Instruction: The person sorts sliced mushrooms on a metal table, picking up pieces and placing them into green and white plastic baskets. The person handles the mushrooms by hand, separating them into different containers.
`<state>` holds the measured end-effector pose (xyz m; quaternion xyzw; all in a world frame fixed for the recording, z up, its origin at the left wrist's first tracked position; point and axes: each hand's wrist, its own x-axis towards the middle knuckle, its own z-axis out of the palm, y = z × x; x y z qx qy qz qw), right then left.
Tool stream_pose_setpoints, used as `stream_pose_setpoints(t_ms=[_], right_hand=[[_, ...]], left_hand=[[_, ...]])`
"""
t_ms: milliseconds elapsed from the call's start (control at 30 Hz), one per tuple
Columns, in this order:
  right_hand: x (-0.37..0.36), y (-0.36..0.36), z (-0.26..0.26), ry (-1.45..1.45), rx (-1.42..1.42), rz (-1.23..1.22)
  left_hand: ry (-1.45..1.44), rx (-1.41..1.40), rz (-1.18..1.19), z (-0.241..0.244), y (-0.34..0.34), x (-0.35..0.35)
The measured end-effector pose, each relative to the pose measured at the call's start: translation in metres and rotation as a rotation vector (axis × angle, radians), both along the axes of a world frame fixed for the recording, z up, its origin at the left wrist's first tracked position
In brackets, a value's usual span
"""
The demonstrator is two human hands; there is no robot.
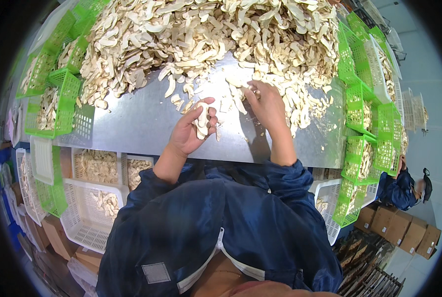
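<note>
My left hand (194, 128) is over the steel table (143, 122), curled round a few pale dried slices (202, 120), which look like sliced mushroom. To its right, my right hand (268, 105) reaches palm-down over the tabletop. Its thumb and forefinger are at the end of a pale slice (235, 81); whether they grip it is hard to make out. A large heap of the same slices (191, 41) covers the far side of the table. Loose slices (299, 107) spread down beside my right wrist.
Green perforated baskets (66, 107) holding slices line the left edge, and more green baskets (358, 159) line the right. White plastic crates (83, 222) sit below the table edge at left. A co-worker (401, 189) is at far right, above cardboard boxes (399, 228).
</note>
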<state>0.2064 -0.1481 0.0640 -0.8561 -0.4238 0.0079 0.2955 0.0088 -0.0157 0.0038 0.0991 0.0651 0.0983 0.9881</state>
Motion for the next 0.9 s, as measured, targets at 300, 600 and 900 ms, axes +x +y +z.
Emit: stream_pose_setpoints(t_ms=[300,600,900], right_hand=[[0.005,0.026,-0.006,0.133,-0.033,0.003],[0.011,-0.021,0.011,-0.021,-0.047,0.020],[0.026,0.029,-0.018,-0.303,-0.012,0.277]], left_hand=[[-0.008,0.000,0.005,0.001,-0.001,-0.001],[-0.011,-0.006,-0.005,0.002,-0.001,0.005],[0.006,-0.002,0.002,0.001,0.000,-0.002]])
